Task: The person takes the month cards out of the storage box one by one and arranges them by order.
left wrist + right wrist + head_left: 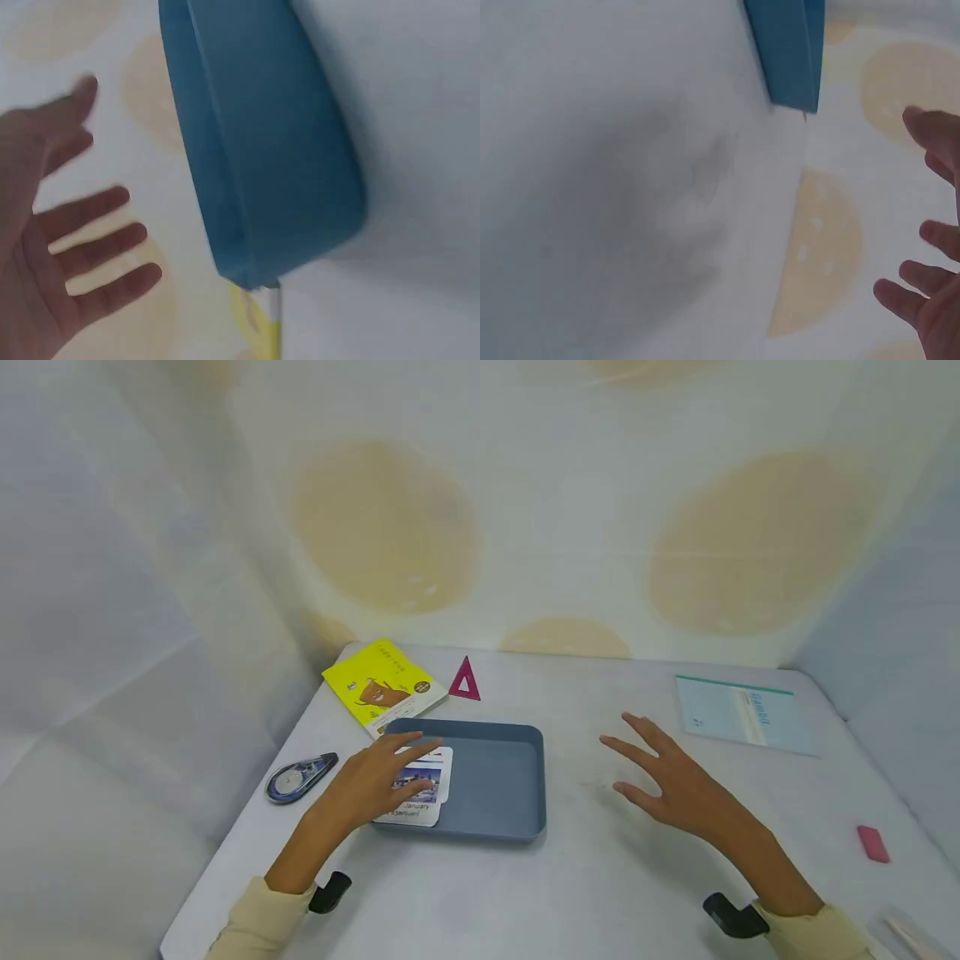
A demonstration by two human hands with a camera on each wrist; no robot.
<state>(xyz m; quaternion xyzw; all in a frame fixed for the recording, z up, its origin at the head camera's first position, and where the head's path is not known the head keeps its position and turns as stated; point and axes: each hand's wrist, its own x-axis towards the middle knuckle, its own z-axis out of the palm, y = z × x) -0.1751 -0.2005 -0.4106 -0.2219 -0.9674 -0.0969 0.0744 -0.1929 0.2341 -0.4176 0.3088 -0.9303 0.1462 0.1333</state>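
Table (600,877): tray (517,827) with cards (431,777)

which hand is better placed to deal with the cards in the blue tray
Left. The left hand already lies over the white picture cards at the blue plastic tray's left end; the right hand hovers open beside it over bare table.

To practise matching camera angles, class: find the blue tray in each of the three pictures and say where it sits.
Head view: the blue tray lies centre-left on the table, cards in its left end under the left hand.
Left wrist view: the tray fills the upper middle, seen from its side.
Right wrist view: only a corner of the tray shows at the top.
Shared landmark: the white backdrop with yellow spots.
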